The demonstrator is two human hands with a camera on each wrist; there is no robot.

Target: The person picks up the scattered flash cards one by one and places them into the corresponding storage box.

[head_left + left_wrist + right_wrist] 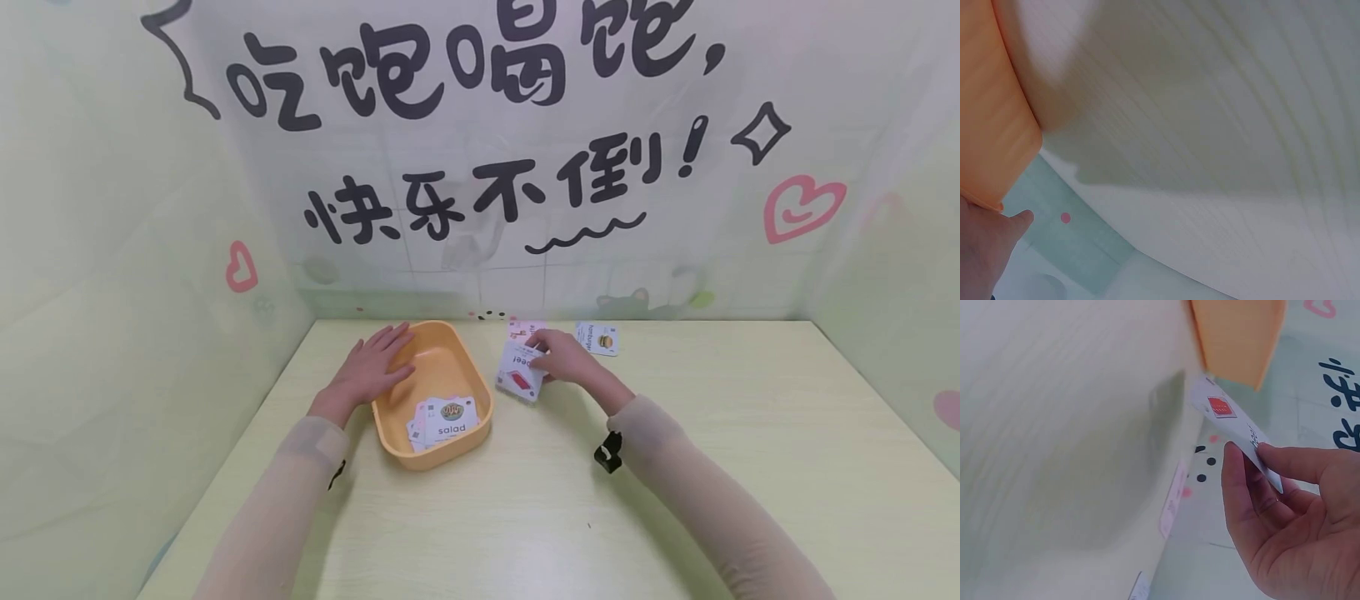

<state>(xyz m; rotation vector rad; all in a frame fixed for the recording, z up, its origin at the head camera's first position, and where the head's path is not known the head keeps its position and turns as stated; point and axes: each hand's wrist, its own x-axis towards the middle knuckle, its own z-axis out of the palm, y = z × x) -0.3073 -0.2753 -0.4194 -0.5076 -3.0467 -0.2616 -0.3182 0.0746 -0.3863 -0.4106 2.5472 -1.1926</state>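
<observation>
My right hand (564, 357) pinches a white card (521, 372) that reads "beef" and carries a red picture. In the right wrist view the same card (1229, 415) slants up from between the thumb and fingers, near the orange basket (1235, 337). My left hand (369, 367) rests on the left rim of that basket (486, 408), its fingers stretched out over the edge. Several cards lie in the near end of the basket, a salad card (452, 419) on top. At the lower left of the left wrist view, only part of the left hand (985, 244) shows.
Behind the right hand, a pink card (527, 328) lies near the table's back edge, partly covered. A hamburger card (598, 339) lies to its right. The pale wooden table (720, 433) meets a printed cloth (480, 250) at the back and sides.
</observation>
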